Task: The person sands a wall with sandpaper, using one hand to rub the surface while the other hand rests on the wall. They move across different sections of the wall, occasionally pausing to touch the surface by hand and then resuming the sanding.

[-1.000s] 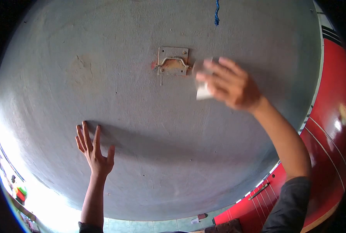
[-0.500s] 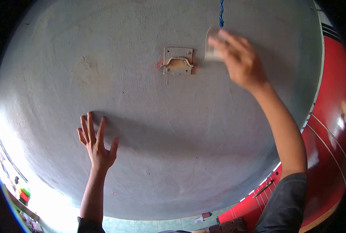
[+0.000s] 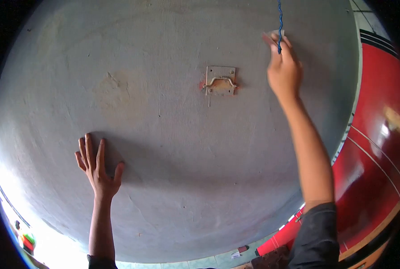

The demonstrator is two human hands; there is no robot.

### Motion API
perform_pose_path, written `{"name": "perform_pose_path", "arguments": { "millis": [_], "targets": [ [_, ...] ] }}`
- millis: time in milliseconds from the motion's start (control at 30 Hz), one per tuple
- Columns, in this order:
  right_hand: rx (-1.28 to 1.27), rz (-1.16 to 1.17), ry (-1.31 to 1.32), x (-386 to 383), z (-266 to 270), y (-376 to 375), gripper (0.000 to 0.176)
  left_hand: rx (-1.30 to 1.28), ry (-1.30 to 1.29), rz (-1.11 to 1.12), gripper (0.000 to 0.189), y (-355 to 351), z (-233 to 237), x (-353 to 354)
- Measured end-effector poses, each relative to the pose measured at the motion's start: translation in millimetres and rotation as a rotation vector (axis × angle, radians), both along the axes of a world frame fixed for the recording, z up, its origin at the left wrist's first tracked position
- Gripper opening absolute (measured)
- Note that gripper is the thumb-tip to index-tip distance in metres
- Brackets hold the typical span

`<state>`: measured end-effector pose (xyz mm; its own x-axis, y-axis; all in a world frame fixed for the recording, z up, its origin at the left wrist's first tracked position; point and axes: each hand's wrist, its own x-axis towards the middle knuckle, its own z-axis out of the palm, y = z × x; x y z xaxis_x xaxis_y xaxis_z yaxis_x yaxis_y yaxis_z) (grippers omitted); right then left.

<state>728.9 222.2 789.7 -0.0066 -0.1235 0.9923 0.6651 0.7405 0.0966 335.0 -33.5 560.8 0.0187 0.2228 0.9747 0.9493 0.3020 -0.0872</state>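
My left hand (image 3: 99, 172) lies on the grey painted door (image 3: 164, 148) with its fingers spread and nothing in them. In my right hand (image 3: 286, 74), raised high to the right of the metal handle (image 3: 220, 82), is a thin folded piece that looks like sandpaper (image 3: 268, 39). One side of it is reddish brown, the other pale, and the fingers partly hide it. A twisted blue cord (image 3: 280, 15) hangs down from above, in front of those fingers. The handle sits on a rusty plate with red paint marks beside it. A brownish patch (image 3: 119, 96) shows left of the handle.
A glossy red surface with white lines (image 3: 375, 130) stands beyond the door's right edge. Pale tiles (image 3: 200, 263) show along the floor below, with a small dark red object (image 3: 243, 249) on them. Bright light and a colourful shape (image 3: 27, 240) appear at the lower left.
My right hand has turned more upright and moved right relative to the door, bringing the sandpaper behind the blue cord. My left hand stays spread on the door, slightly farther left. The view has shifted.
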Motion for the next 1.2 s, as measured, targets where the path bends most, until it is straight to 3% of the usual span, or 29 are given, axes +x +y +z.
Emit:
{"name": "perform_pose_path", "arguments": {
  "millis": [67,133,200,267,300,333,433,533,600,633,667,733,833,867,933,1000,1067,1133,1167,1200],
  "targets": [
    [-0.2,0.051,0.148,-54.2,-11.7,-28.3,0.005,0.02,0.027,-0.026,0.073,-1.3,-0.1,-12.6],
    [0.336,0.081,-0.098,-108.0,-54.1,-34.3,0.006,0.008,0.033,-0.034,0.072,5.3,-18.5,-26.3],
    [0.427,0.015,-0.099,-120.4,-62.1,-56.1,0.005,0.003,0.063,-0.024,0.073,-4.3,-17.7,-47.9],
    [0.079,-0.044,0.161,-91.0,-58.2,-32.7,0.003,0.045,0.086,-0.015,0.074,-23.1,-10.3,-78.2],
    [-0.061,0.189,0.327,-80.1,-48.4,-27.2,0.004,0.069,0.097,-0.018,0.074,-32.1,-7.9,-100.4],
    [-0.112,0.055,0.418,-80.3,-41.9,-37.6,0.006,0.094,0.109,-0.019,0.074,-39.3,-6.6,-115.2],
    [0.139,0.008,0.173,-130.0,-59.7,-48.1,0.001,0.135,0.065,-0.006,0.073,-39.4,-14.6,-128.0],
    [0.309,-0.212,-0.044,-155.7,-66.5,-90.4,0.016,0.127,0.087,-0.011,0.072,-45.9,-15.6,-119.4],
    [0.044,-0.172,0.096,-117.2,-57.5,-55.3,0.015,0.092,0.086,-0.024,0.071,-52.9,-18.5,-119.0],
    [-0.186,0.23,0.317,-111.9,-53.3,-60.2,0.011,0.069,0.082,-0.018,0.071,-53.3,-30.3,-124.0],
    [-0.311,-0.012,0.447,-99.1,-49.8,-62.6,0.008,0.056,0.077,-0.027,0.071,-55.2,-39.5,-126.4],
    [-0.341,-0.083,0.406,-103.2,-54.5,-64.3,0.007,0.027,0.073,-0.05,0.071,-58.0,-56.6,-123.5],
    [0.197,-0.147,-0.035,-140.6,-77.3,-77.3,0.01,-0.025,0.031,-0.047,0.069,-60.6,-83.4,-120.2],
    [0.24,-0.188,-0.099,-143.3,-75.4,-86.9,0.013,-0.034,0.018,-0.038,0.068,-60.4,-88.5,-117.9],
    [0.11,-0.167,-0.078,-114.9,-66.5,-77.9,0.015,-0.028,0.019,-0.065,0.066,-62.7,-89.2,-119.0],
    [-0.255,-0.213,0.171,-92.2,-53.8,-81.7,0.007,-0.017,0.046,-0.077,0.067,-63.7,-91.6,-118.8],
    [-0.235,-0.216,0.195,-86.8,-56.0,-71.0,0.003,-0.01,0.031,-0.075,0.066,-64.4,-93.6,-117.8],
    [-0.237,-0.041,0.071,-118.7,-71.0,-89.8,0.003,0.002,0.018,-0.054,0.066,-60.0,-95.2,-117.6],
    [0.059,-0.113,-0.105,-127.3,-76.0,-91.7,0.006,0.004,0.01,-0.036,0.066,-58.8,-98.7,-118.2],
    [0.186,-0.042,-0.204,-138.1,-71.6,-102.5,0.006,0.003,0.003,-0.017,0.066,-57.0,-99.7,-117.2]
  ]
}}
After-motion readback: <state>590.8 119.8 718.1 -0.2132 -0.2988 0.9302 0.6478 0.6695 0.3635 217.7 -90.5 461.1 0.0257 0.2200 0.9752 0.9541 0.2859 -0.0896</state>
